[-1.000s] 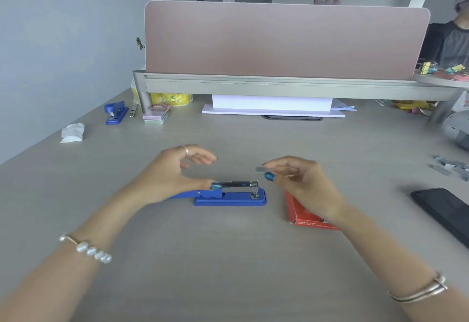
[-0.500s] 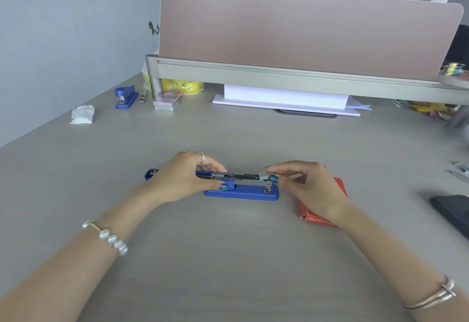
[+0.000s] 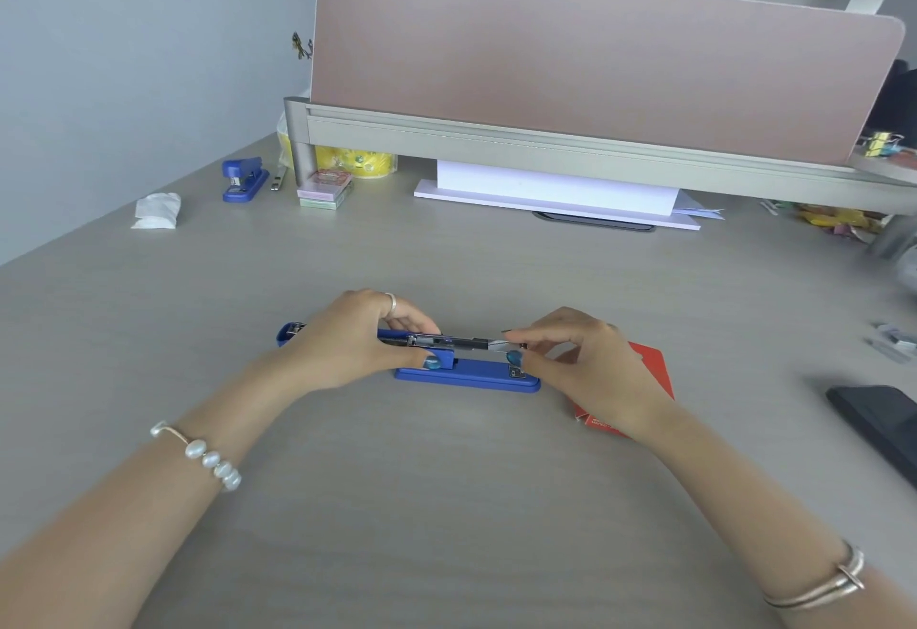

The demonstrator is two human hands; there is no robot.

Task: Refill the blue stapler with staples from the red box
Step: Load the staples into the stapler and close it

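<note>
Lying open mid-bench, the blue stapler [image 3: 469,373] is pinched by the left hand [image 3: 355,338] at its hinge, while the right hand [image 3: 583,363] grips a strip of staples [image 3: 498,343] at the metal tray's tip. The red box [image 3: 650,370] hides partly behind that hand — a second stapler [image 3: 244,179], a tissue [image 3: 158,211] and a black tablet [image 3: 881,422] lie well apart.

Blue stapler [image 3: 466,373], red box [image 3: 650,370]

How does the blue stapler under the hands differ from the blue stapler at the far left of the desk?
The near stapler lies hinged open, metal staple channel exposed; the far stapler looks closed. The left hand and right hand are on the near one; nobody touches the far one. The near one sits beside the red box, the far one by a crumpled tissue. Both are blue.
</note>
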